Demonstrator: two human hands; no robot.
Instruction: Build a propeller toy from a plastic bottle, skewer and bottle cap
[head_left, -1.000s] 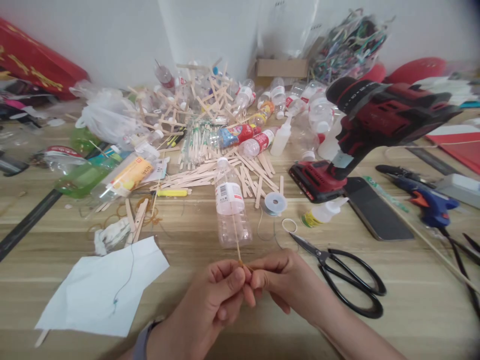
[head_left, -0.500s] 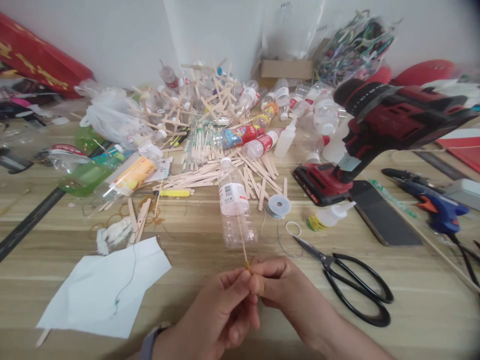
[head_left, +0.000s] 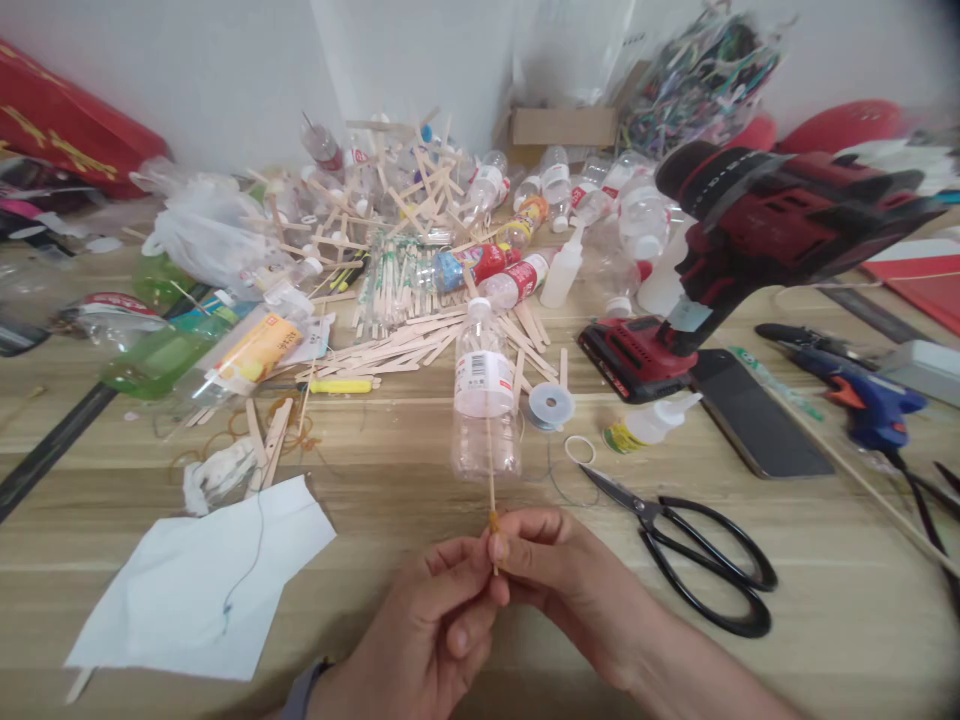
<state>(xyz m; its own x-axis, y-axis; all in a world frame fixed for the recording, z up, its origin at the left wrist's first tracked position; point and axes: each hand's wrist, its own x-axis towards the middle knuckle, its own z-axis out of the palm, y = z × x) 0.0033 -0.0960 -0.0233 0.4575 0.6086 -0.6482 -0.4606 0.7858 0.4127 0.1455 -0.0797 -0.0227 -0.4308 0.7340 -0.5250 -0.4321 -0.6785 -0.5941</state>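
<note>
A wood-grain surface (head_left: 360, 480) spreads beneath the hands. Beyond the grip, to its right, stands a red-and-black drill (head_left: 780, 240); nearer, also right, lie black-handled scissors (head_left: 646, 514). Straight ahead of the grip is a clear plastic bottle (head_left: 486, 385). The left hand (head_left: 439, 605) and right hand (head_left: 559, 575) meet, fingertips pinching a thin stick (head_left: 492, 492) aimed bottleward, with a small amber band (head_left: 494, 521) near its close end.

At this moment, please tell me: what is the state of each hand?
Left hand: closed, holding the thin stick near its lower end.
Right hand: closed, pinching the same stick by the amber wrap.
</note>
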